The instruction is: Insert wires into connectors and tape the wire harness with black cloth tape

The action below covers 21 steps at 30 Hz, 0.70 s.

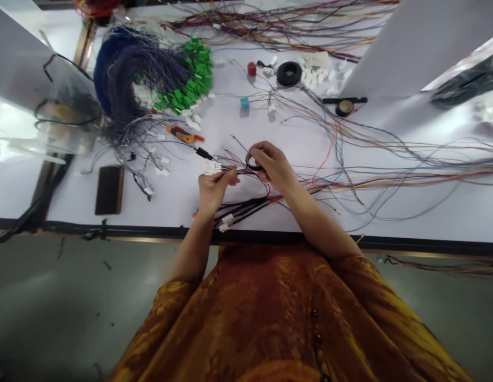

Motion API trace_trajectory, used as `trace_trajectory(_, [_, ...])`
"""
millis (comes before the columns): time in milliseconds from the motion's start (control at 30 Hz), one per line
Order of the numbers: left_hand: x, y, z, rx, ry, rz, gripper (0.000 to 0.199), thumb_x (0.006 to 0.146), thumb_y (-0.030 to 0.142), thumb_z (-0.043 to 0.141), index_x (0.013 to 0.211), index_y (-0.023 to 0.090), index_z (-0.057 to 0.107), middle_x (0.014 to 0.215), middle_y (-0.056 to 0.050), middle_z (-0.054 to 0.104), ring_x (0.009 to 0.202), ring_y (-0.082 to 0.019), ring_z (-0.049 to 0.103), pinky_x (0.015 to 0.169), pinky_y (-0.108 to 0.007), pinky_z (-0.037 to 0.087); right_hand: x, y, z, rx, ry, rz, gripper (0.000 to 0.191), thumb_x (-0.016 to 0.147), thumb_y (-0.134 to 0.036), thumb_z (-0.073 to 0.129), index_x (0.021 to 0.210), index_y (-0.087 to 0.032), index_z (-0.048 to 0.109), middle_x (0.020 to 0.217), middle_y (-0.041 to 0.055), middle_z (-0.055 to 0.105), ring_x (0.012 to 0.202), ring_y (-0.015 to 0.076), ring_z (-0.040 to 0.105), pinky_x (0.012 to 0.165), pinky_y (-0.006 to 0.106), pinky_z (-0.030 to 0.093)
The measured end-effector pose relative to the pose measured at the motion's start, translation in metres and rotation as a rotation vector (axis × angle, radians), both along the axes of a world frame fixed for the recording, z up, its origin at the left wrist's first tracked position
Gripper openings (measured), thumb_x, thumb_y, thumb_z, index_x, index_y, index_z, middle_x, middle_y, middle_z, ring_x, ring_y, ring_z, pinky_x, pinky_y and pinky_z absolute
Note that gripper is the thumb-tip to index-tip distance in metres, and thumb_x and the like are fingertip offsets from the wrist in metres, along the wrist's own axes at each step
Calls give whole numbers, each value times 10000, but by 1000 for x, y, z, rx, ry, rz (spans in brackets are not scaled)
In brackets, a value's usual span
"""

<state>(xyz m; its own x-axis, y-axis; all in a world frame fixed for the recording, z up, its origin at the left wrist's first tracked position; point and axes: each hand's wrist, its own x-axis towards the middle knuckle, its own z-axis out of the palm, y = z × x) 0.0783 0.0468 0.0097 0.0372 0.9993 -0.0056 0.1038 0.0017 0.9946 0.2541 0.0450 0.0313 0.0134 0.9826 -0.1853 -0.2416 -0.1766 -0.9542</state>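
Observation:
Near the front of the white table, my left hand point(215, 190) pinches a bundle of thin wires just behind a white connector point(213, 167). A roll of black tape point(252, 161) is gripped by the fingers of my right hand point(275, 165), close above the same wires. Beyond the white connector lies a small black connector point(204, 153). From the bundle, long wires point(373, 182) in red, yellow and dark colours run off to the right. Below my hands rest black-sleeved wires point(246, 208) ending in white connectors point(226, 222). Whether tape is stuck to the wires cannot be made out.
A coil of blue wires point(123, 69) with green connectors point(194, 77) lies at the back left. An orange cutter point(181, 134) and a phone point(109, 190) are on the left. Farther back sit a large black tape roll point(289, 74) and a smaller roll point(344, 109).

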Motion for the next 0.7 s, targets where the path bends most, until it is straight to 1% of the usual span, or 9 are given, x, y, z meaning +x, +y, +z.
trace_trajectory(100, [3, -2, 1, 34, -5, -7, 216, 789, 354, 784, 706, 154, 775, 706, -31, 757, 581, -119, 690, 579, -221, 581, -11, 5, -2, -1, 51, -14, 157, 907, -336, 616, 923, -211, 523, 745, -74, 584, 376, 7, 351, 321, 178, 234])
trace_trajectory(267, [7, -5, -3, 59, 42, 49, 153, 798, 325, 770, 806, 175, 797, 643, -1, 736, 570, -126, 688, 606, -236, 589, -20, 0, -4, 25, 15, -59, 185, 911, -351, 627, 964, -221, 506, 704, -92, 558, 384, 10, 388, 330, 165, 285])
trace_trajectory(367, [8, -5, -5, 127, 134, 86, 184, 812, 342, 762, 727, 180, 779, 630, -1, 729, 569, -123, 680, 604, -231, 567, -23, -11, -1, 51, 0, -38, 200, 890, -342, 653, 961, -226, 507, 673, -92, 545, 398, 24, 426, 341, 169, 313])
trace_trajectory(433, [7, -4, -6, 155, 185, 115, 250, 821, 358, 754, 644, 182, 753, 597, -1, 710, 565, -119, 663, 595, -225, 544, -21, -17, 4, 47, 7, 10, 200, 882, -349, 663, 926, -221, 518, 680, -81, 561, 398, 22, 411, 336, 173, 303])
trace_trajectory(467, [6, -3, -7, 142, 191, 125, 278, 826, 367, 749, 618, 182, 742, 586, -3, 702, 566, -118, 656, 595, -224, 537, -19, -18, 7, 29, 19, 24, 206, 886, -365, 660, 907, -218, 519, 698, -73, 576, 395, 16, 389, 331, 174, 287])
trace_trajectory(500, [4, -2, -8, 115, 176, 130, 301, 831, 378, 743, 602, 182, 735, 581, -6, 697, 569, -117, 651, 599, -225, 535, -15, -18, 9, 4, 37, 23, 220, 893, -387, 653, 893, -217, 514, 726, -64, 595, 393, 9, 366, 327, 175, 269])
trace_trajectory(567, [1, 2, -10, 37, 82, 116, 309, 833, 396, 738, 611, 182, 739, 595, -8, 697, 570, -111, 642, 604, -225, 537, -6, -13, 13, -42, 77, -26, 263, 910, -435, 638, 883, -224, 483, 780, -55, 620, 393, 1, 330, 327, 176, 236])
trace_trajectory(633, [-3, 5, -13, -29, -47, 71, 283, 814, 403, 753, 636, 182, 750, 613, -4, 694, 559, -100, 628, 588, -219, 530, 1, -2, 15, -62, 96, -64, 299, 919, -464, 639, 879, -232, 454, 791, -54, 628, 395, 0, 322, 332, 175, 219])
trace_trajectory(700, [-6, 10, -16, -62, -134, 17, 253, 790, 403, 773, 662, 185, 760, 623, 0, 683, 559, -92, 611, 562, -210, 510, 4, 11, 13, -60, 97, -53, 315, 914, -458, 666, 874, -229, 453, 776, -51, 639, 401, 2, 331, 334, 170, 213])
